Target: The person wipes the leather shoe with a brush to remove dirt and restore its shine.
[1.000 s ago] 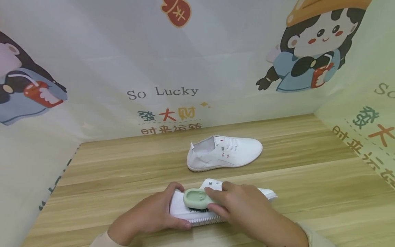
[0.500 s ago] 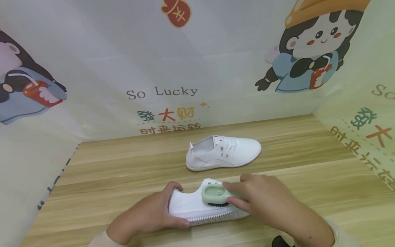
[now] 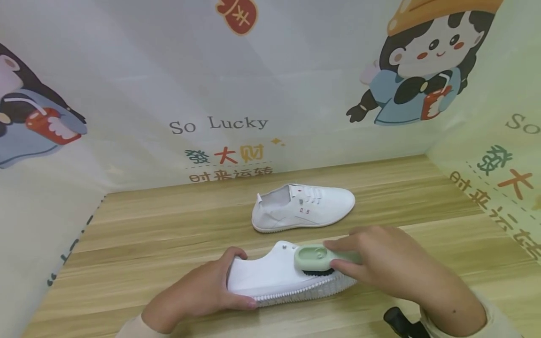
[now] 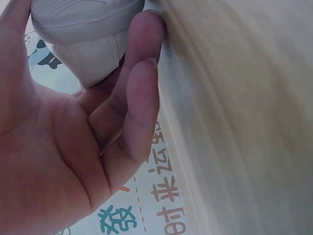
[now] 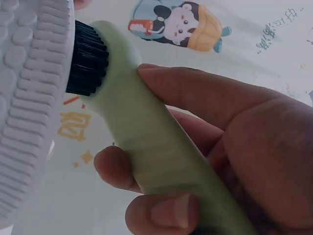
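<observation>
A white shoe [image 3: 266,277] lies tilted in front, its ribbed sole edge turned toward me. My left hand [image 3: 211,286] grips it by the heel, thumb at the sole; in the left wrist view the heel [image 4: 93,49] sits between thumb and curled fingers. My right hand [image 3: 376,263] holds a pale green shoe brush [image 3: 313,257] by its handle. The brush's dark bristles [image 5: 89,61] are against the shoe's side, just above the sole edge, toward the toe. The toe end is partly hidden behind the right hand.
A second white shoe [image 3: 304,206] with laces stands upright farther back on the wood-grain table [image 3: 169,225]. Printed walls [image 3: 296,94] enclose the back and sides. A black object [image 3: 401,321] shows below the right forearm.
My right hand has slid the brush rightward along the shoe, from near the heel toward the toe. The left hand keeps its grip on the heel. The black object has come into view.
</observation>
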### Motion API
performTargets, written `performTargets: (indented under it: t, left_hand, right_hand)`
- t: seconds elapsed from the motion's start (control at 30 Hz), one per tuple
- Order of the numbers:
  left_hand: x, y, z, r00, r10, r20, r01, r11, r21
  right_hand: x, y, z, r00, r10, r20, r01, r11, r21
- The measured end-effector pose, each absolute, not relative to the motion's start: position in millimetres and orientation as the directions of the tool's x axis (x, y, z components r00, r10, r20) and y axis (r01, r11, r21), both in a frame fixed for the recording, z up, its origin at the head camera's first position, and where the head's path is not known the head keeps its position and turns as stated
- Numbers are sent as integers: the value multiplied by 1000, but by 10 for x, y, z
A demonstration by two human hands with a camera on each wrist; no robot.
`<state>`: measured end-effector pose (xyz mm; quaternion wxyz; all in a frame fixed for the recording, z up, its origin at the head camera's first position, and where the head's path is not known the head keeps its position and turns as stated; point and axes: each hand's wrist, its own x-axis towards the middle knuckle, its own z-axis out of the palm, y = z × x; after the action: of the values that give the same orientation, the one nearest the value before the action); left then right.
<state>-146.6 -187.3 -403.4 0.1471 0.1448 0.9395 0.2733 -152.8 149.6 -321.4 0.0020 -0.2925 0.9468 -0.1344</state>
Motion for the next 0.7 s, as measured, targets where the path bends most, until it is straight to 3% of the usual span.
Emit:
performTargets:
  t: [0.43,0.7]
  left_hand:
    - [-1476,-1885,-4046,-909,368,-197,201,800,565]
    - [-1486,-1878,-4041,-906,368,-209,194,800,568]
  right_hand:
    - [-1520,1538,-3161,-852,-522,51,-514,813,-272]
    - [-1480,1355,-3277,-831,-549,87,-549,787,-281]
